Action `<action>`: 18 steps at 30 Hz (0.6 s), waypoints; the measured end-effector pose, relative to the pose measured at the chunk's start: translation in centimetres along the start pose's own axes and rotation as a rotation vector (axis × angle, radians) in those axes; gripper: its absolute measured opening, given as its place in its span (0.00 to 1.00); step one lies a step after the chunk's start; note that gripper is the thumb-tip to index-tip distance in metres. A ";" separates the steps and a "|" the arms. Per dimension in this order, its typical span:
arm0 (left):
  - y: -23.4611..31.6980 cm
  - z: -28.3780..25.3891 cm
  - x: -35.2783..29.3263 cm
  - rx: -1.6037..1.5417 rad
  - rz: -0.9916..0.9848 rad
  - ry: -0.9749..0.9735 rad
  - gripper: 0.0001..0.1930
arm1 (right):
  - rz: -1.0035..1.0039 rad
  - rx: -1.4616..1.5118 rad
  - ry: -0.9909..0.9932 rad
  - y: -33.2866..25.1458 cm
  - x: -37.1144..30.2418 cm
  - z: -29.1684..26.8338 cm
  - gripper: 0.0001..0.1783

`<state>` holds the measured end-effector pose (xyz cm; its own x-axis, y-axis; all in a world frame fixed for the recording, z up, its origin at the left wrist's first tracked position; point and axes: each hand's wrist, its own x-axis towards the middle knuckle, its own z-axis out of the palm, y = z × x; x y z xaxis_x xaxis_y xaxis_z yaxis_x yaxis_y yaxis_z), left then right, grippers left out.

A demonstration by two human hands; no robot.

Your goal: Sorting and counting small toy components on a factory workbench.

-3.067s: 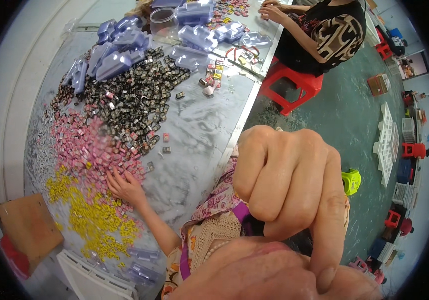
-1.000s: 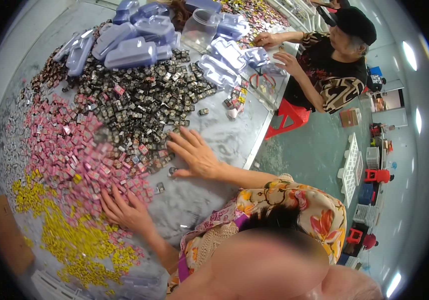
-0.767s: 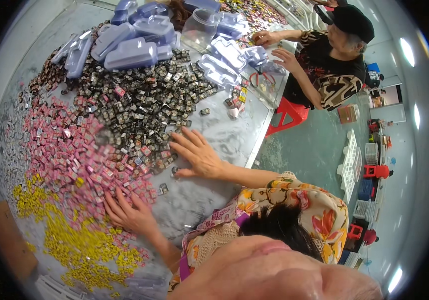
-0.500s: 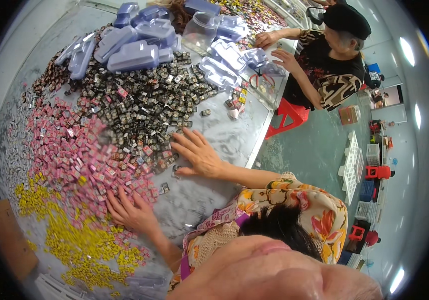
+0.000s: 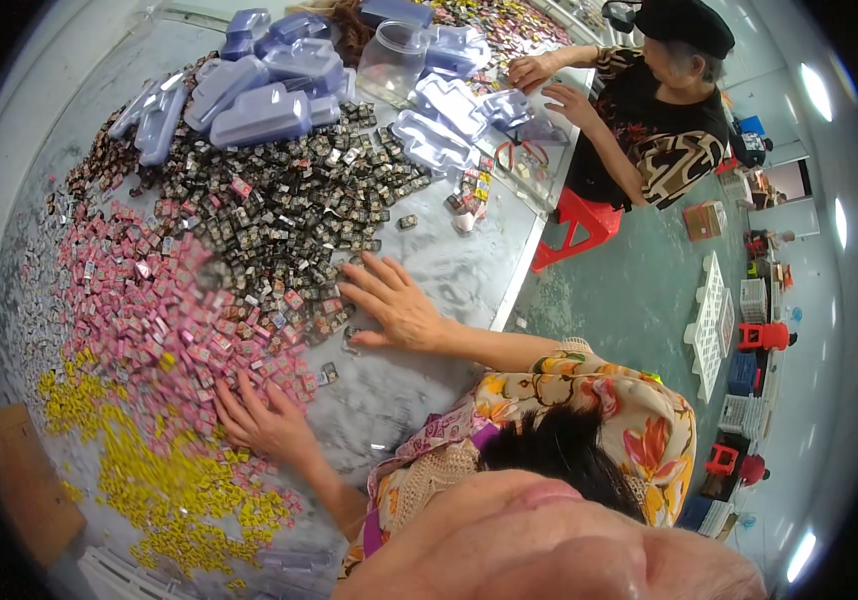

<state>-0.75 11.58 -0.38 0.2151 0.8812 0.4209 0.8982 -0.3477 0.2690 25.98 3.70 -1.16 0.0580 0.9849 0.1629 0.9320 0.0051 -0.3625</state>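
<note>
Small block-like pieces lie heaped over a marbled tabletop (image 5: 449,235). My left hand (image 5: 269,425) rests palm down at the near edge of the pink pieces (image 5: 129,270), its fingers spread against them. Farther right, my right hand (image 5: 394,305) lies with fingers stretched out, touching the edge where the black pieces (image 5: 289,190) meet the pink ones. Neither hand grips anything that I can see. One dark piece (image 5: 328,373) lies loose between the two hands. Yellow pieces (image 5: 169,490) spread to the left of my left hand.
Bluish clear plastic trays (image 5: 261,115) and a clear tub (image 5: 392,62) stand behind the black heap. Red-handled scissors (image 5: 522,157) lie near the table's right edge. A co-worker (image 5: 664,110) handles pieces at the far right, by a red stool (image 5: 579,225). A cardboard piece (image 5: 27,480) is at left.
Both hands keep nearly the same place and pose on the pieces. The whole view has shifted slightly. The co-worker's hands have barely moved.
</note>
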 end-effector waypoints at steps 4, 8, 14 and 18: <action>0.0 0.1 0.0 0.008 0.003 -0.001 0.19 | 0.009 -0.004 -0.016 0.1 0.0 0.0 0.47; -0.1 0.1 -0.1 0.004 -0.007 -0.005 0.19 | 0.009 0.000 -0.020 0.0 0.0 -0.1 0.47; 0.0 0.0 0.0 0.000 0.002 -0.002 0.19 | 0.019 -0.005 -0.024 0.0 0.1 -0.1 0.46; -0.2 0.2 -0.1 0.006 0.016 0.016 0.21 | 0.018 0.003 -0.017 -0.1 0.1 -0.1 0.46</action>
<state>-0.89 11.64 -0.64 0.2232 0.8705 0.4386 0.8971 -0.3594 0.2569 25.96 3.75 -1.05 0.0682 0.9877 0.1405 0.9296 -0.0118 -0.3683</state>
